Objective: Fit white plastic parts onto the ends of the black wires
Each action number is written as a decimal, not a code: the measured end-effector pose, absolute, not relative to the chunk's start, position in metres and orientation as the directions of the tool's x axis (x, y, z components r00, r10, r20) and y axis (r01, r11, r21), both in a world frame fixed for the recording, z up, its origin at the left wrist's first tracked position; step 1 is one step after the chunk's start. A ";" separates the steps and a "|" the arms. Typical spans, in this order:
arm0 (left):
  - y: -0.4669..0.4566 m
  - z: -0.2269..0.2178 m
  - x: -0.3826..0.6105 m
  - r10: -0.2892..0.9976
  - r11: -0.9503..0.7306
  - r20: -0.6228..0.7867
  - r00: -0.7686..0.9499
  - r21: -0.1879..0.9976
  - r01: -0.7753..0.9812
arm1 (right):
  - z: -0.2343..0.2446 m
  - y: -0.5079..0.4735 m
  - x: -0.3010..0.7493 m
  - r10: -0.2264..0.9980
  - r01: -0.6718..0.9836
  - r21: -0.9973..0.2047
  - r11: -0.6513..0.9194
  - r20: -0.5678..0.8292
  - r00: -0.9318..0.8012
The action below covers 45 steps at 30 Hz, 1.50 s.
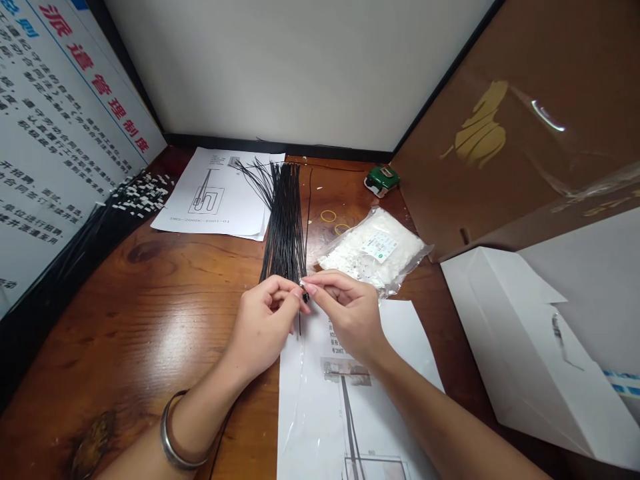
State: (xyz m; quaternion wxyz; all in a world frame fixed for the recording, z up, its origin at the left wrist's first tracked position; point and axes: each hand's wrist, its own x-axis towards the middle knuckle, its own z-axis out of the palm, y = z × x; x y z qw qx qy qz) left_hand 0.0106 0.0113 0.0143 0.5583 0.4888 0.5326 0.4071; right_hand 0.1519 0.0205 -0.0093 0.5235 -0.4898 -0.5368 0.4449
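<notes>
My left hand [267,325] and my right hand [349,312] meet over the table with their fingertips pinched close together. Between the left thumb and forefinger runs a thin black wire [300,325], its end hanging below the fingers. A tiny white piece shows at the right fingertips, too small to make out well, perhaps a connector. Just beyond the hands lies a bundle of black wires [285,220], fanned out at the far end. To the right of it rests a clear bag of small white parts [375,248]. A printed drawing sheet [400,340] lies under the right hand.
Papers [220,193] with a drawing lie at the back left. Along the left wall is a heap of black wires with white ends [145,193]. A green tape measure [381,180] and yellow rubber bands [329,216] sit at the back. White box [530,340] stands right.
</notes>
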 end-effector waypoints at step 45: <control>0.012 0.016 0.011 0.979 0.177 -0.182 0.091 0.982 0.063 | -0.011 0.021 0.152 0.987 0.077 -0.984 0.158 0.160 0.024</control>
